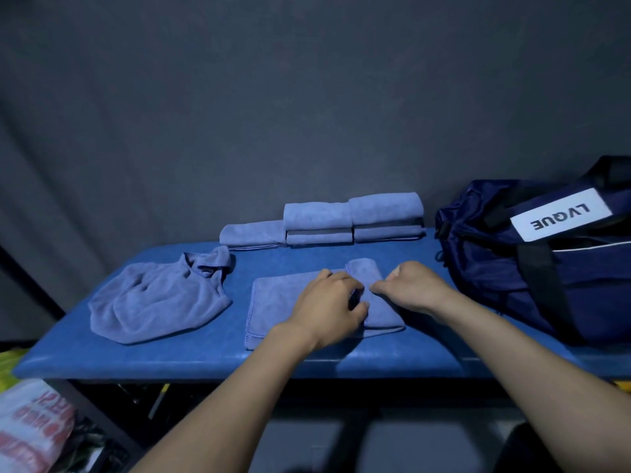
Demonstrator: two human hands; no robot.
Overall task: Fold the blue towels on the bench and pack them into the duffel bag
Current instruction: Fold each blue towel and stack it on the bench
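Observation:
A blue towel [278, 303] lies flat on the blue padded bench [211, 361], its right part folded over into a thick strip. My left hand [329, 307] presses and pinches that folded strip. My right hand [415, 288] pinches the strip's right edge with thumb and finger. A crumpled, unfolded blue towel [158, 298] lies to the left. Several folded blue towels [341, 220] are stacked at the bench's back edge. The navy duffel bag [553, 268], with a white "LVGUE" label, stands at the right end of the bench.
A dark grey fabric backdrop [273, 97] hangs behind the bench. Plastic bags [30, 425] with red print sit on the floor at the lower left. Black frame bars run under the bench.

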